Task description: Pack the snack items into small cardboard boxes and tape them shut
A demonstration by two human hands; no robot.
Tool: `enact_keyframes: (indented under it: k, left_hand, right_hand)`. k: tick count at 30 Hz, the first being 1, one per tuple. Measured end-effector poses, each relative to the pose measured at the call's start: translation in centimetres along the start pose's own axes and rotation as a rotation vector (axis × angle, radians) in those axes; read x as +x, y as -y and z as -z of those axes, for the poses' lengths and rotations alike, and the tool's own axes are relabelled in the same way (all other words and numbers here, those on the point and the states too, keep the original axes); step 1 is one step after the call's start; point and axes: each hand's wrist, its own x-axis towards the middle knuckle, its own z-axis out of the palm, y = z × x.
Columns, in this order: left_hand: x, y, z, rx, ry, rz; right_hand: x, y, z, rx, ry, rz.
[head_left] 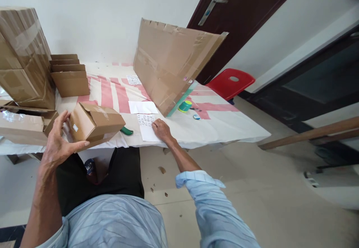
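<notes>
Near edge: desk [232, 126] edge runs straight in front of the seated person; small brown cardboard box [102, 123] sits tilted right at it, left of the paper; can't tell if its base touches.
Box-to-paper gap: narrow, dark green curved object [126, 130] in it.
Left side: tight; open brown carton [22, 126], tall taped brown carton [25, 80] and upright brown cardboard pieces [70, 83] crowd up.
Middle: big flat brown cardboard panel [171, 61] stands slanted, blocks the back.
Right end: roomiest; green-and-yellow round roll [185, 106] just beside the panel, then mostly bare cloth.
Surface: white cloth with pink stripes, wrinkled.
Room: white wall [98, 9], dark brown door [241, 1], red plastic chair [231, 83] by the far side, pale tiled floor [224, 180].
Left hand [61, 139]: fingers spread round the box's left end, thumb along its lower edge.
Right hand [162, 129]: forearm reaching forward, fingers bunched on white sheet with small black-outlined prints [146, 134]; pinch or not, can't tell.
</notes>
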Motion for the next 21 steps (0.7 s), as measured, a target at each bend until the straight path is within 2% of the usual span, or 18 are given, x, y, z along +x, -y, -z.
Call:
enact_keyframes:
  k: [6, 15, 21]
  left_hand:
    - [0.2, 0.2, -0.1, -0.007, -0.003, -0.006]
    - [0.1, 0.7, 0.1, 0.005, 0.016, -0.006]
    - [-0.1, 0.8, 0.2, -0.055, 0.047, 0.009]
  right_hand:
    - [0.3, -1.2, 0.8, 0.066, 0.048, -0.021]
    - [0.5, -1.5, -0.1, 0.123, 0.012, -0.084]
    - [0.6, -0.6, 0.6, 0.160, -0.063, -0.136]
